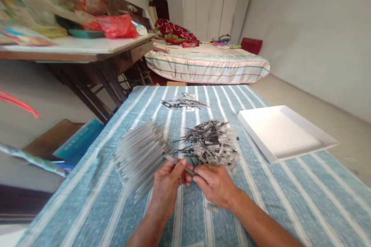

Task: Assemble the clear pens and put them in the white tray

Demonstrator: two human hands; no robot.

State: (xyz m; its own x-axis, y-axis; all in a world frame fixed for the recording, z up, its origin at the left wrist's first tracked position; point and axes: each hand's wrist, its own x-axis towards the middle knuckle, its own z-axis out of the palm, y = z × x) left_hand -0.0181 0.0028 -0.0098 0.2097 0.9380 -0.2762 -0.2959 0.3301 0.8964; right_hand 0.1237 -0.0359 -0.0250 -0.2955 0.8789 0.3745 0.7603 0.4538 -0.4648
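Note:
A slim grey pen (171,158) slants between my two hands above the near middle of the table. My left hand (171,175) pinches its shaft between thumb and fingers. The fingers of my right hand (216,183) are closed at the pen's lower right end, covering that end. To the left lies a stack of translucent grey pen barrels (139,154), side by side and blurred. Just beyond my right hand is a loose heap of small black and clear pen parts (213,142). Farther back sits a smaller pile of thin dark pieces (184,102), too small to name.
A shallow white box (285,133) stands at the right edge of the striped blue tablecloth (113,200). At left, a cluttered side table (116,46) holds bags, with a blue box (77,142) below. A bed (208,63) is beyond the far edge.

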